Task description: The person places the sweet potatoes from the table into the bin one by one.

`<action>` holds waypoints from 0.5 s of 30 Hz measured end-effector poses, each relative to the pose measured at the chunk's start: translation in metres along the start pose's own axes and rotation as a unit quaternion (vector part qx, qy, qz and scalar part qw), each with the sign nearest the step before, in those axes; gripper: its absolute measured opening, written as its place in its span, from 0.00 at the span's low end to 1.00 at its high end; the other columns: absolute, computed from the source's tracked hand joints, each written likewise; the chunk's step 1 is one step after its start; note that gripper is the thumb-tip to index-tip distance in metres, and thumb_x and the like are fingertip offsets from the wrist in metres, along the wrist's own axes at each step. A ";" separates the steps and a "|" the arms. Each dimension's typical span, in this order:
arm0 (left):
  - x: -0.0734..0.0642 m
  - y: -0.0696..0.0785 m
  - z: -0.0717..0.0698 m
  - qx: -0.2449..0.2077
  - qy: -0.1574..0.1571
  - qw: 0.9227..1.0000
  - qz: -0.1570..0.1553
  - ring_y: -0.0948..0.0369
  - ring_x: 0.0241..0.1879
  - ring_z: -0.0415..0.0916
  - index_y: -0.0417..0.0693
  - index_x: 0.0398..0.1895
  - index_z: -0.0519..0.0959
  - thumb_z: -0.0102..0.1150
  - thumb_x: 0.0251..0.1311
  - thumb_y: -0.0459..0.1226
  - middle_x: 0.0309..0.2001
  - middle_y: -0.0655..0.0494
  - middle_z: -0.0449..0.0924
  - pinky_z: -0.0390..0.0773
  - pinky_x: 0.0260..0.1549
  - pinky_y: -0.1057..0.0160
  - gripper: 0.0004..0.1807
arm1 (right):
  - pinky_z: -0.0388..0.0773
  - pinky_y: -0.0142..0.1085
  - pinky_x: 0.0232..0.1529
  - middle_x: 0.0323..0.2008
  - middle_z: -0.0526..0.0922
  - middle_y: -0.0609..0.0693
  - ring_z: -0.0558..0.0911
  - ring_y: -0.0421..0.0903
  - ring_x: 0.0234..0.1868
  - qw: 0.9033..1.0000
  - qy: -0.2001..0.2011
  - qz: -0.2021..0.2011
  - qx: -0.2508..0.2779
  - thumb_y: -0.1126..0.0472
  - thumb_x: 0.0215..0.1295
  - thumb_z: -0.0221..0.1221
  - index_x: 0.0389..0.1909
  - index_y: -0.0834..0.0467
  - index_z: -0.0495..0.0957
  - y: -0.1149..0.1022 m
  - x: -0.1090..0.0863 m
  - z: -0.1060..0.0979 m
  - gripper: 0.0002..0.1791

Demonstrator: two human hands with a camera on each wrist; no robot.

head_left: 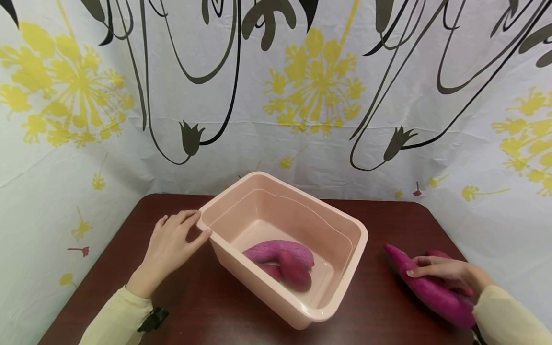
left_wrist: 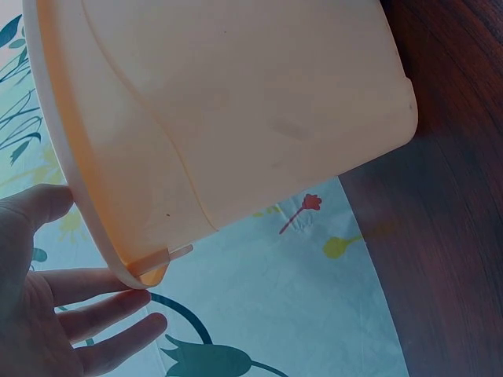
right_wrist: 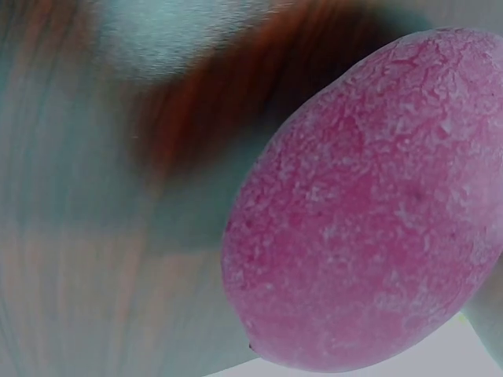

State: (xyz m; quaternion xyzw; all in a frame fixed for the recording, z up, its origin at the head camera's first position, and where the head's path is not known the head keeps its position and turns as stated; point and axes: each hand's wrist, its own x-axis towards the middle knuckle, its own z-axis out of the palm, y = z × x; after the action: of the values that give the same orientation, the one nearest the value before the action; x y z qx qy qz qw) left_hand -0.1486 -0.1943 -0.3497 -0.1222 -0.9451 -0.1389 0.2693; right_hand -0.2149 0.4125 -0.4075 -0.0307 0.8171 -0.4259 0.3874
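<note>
A pale pink plastic basin (head_left: pixel 332 306) stands turned at an angle on the table. Inside it lie a long purple sweet potato (head_left: pixel 276 247) and a shorter, redder sweet potato (head_left: pixel 296 273), with part of another reddish one beside them. My left hand (head_left: pixel 172 244) holds the basin's left corner; in the left wrist view its thumb and fingers meet the rim on either side of that corner. To the right of the basin, my right hand (head_left: pixel 444 270) grips a large purple sweet potato (head_left: pixel 440 299), whose rounded end fills much of the right wrist view. Behind that hand, another reddish sweet potato (head_left: pixel 436 253) is partly hidden.
The dark red-brown wooden table (head_left: pixel 375 316) has rounded far corners. A white cloth (head_left: pixel 241 143) printed with yellow and dark flowers hangs behind the table and along both sides.
</note>
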 end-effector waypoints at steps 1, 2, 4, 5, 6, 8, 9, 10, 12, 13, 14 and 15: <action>0.000 0.000 0.000 0.001 0.000 1.000 0.000 0.48 0.45 0.69 0.37 0.48 0.75 0.59 0.48 0.50 0.46 0.43 0.73 0.58 0.47 0.39 0.29 | 0.66 0.51 0.45 0.47 0.67 0.59 0.67 0.56 0.48 1.000 -0.004 -0.002 0.001 0.55 0.60 0.53 0.55 0.69 0.59 -0.003 0.000 0.000 0.28; 0.000 0.000 0.000 0.001 0.001 1.000 0.001 0.48 0.45 0.69 0.37 0.48 0.75 0.59 0.48 0.50 0.46 0.43 0.73 0.58 0.46 0.39 0.29 | 0.67 0.49 0.45 0.46 0.68 0.59 0.68 0.55 0.47 1.000 -0.012 -0.008 0.001 0.56 0.60 0.52 0.55 0.69 0.60 -0.006 0.000 0.000 0.27; 0.000 0.000 0.000 0.001 0.000 1.000 0.001 0.48 0.45 0.69 0.37 0.48 0.76 0.59 0.48 0.50 0.46 0.43 0.73 0.58 0.46 0.39 0.29 | 0.69 0.48 0.43 0.44 0.69 0.58 0.69 0.53 0.45 1.000 -0.021 -0.012 0.002 0.56 0.60 0.52 0.54 0.68 0.60 -0.011 -0.001 0.000 0.26; 0.000 0.000 0.000 0.002 0.000 1.000 0.001 0.48 0.45 0.69 0.37 0.48 0.75 0.58 0.48 0.50 0.46 0.43 0.73 0.58 0.47 0.39 0.29 | 0.69 0.47 0.42 0.43 0.70 0.57 0.70 0.53 0.44 1.000 -0.023 -0.011 0.003 0.56 0.60 0.52 0.54 0.67 0.61 -0.014 -0.001 0.000 0.26; 0.000 0.000 0.000 0.002 -0.001 1.000 0.000 0.48 0.45 0.69 0.37 0.48 0.75 0.58 0.49 0.50 0.46 0.43 0.73 0.58 0.47 0.40 0.29 | 0.70 0.47 0.41 0.43 0.70 0.57 0.70 0.52 0.43 1.000 -0.026 -0.011 0.003 0.56 0.60 0.52 0.54 0.67 0.61 -0.017 -0.002 0.000 0.26; 0.000 0.000 0.000 0.002 -0.002 1.000 -0.002 0.48 0.45 0.69 0.37 0.48 0.75 0.58 0.49 0.50 0.46 0.43 0.73 0.58 0.47 0.40 0.29 | 0.70 0.47 0.40 0.41 0.71 0.57 0.71 0.52 0.42 0.999 -0.033 -0.013 0.007 0.56 0.60 0.52 0.53 0.67 0.61 -0.022 -0.003 0.001 0.25; 0.000 0.000 0.000 0.002 -0.003 1.000 -0.002 0.48 0.45 0.69 0.37 0.48 0.75 0.58 0.49 0.50 0.46 0.43 0.73 0.57 0.47 0.40 0.29 | 0.70 0.47 0.40 0.41 0.71 0.57 0.71 0.51 0.42 0.999 -0.036 -0.012 0.010 0.56 0.60 0.52 0.53 0.67 0.61 -0.024 -0.003 0.001 0.25; 0.000 0.000 0.000 0.001 -0.003 1.000 -0.003 0.48 0.45 0.69 0.37 0.48 0.75 0.58 0.49 0.50 0.46 0.43 0.73 0.58 0.47 0.40 0.29 | 0.70 0.46 0.40 0.41 0.71 0.56 0.71 0.51 0.42 0.999 -0.038 -0.014 0.009 0.56 0.60 0.52 0.53 0.66 0.61 -0.027 -0.004 0.001 0.24; 0.000 0.000 0.000 0.001 -0.003 1.000 -0.002 0.48 0.45 0.69 0.37 0.48 0.76 0.58 0.49 0.50 0.46 0.43 0.73 0.58 0.47 0.40 0.29 | 0.71 0.45 0.40 0.41 0.71 0.57 0.71 0.52 0.42 0.999 -0.048 -0.025 0.005 0.57 0.60 0.52 0.52 0.67 0.61 -0.031 -0.005 0.001 0.24; 0.000 0.000 0.000 0.001 -0.003 1.000 -0.002 0.48 0.45 0.69 0.37 0.48 0.76 0.58 0.49 0.50 0.46 0.43 0.73 0.58 0.47 0.40 0.29 | 0.71 0.45 0.40 0.41 0.71 0.57 0.71 0.52 0.42 0.998 -0.051 -0.033 -0.002 0.57 0.60 0.52 0.52 0.67 0.61 -0.033 -0.006 0.001 0.24; 0.000 0.000 0.000 0.001 -0.002 1.000 -0.002 0.48 0.45 0.69 0.37 0.48 0.76 0.58 0.49 0.50 0.46 0.43 0.73 0.58 0.47 0.40 0.29 | 0.71 0.44 0.40 0.41 0.71 0.57 0.71 0.52 0.42 0.998 -0.053 -0.042 -0.015 0.58 0.61 0.52 0.52 0.68 0.61 -0.035 -0.007 0.001 0.24; 0.000 -0.001 0.000 0.001 -0.002 1.000 -0.001 0.48 0.45 0.69 0.37 0.48 0.76 0.58 0.49 0.50 0.46 0.44 0.73 0.58 0.47 0.40 0.29 | 0.71 0.43 0.39 0.41 0.71 0.58 0.71 0.52 0.42 0.997 -0.054 -0.051 -0.026 0.58 0.61 0.52 0.52 0.68 0.61 -0.038 -0.008 0.000 0.23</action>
State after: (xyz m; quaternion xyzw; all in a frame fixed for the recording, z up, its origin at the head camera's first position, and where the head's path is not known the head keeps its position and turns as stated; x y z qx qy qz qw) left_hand -0.1488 -0.1947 -0.3499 -0.1217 -0.9458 -0.1383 0.2673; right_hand -0.2195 0.3916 -0.3754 -0.1055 0.8029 -0.4218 0.4077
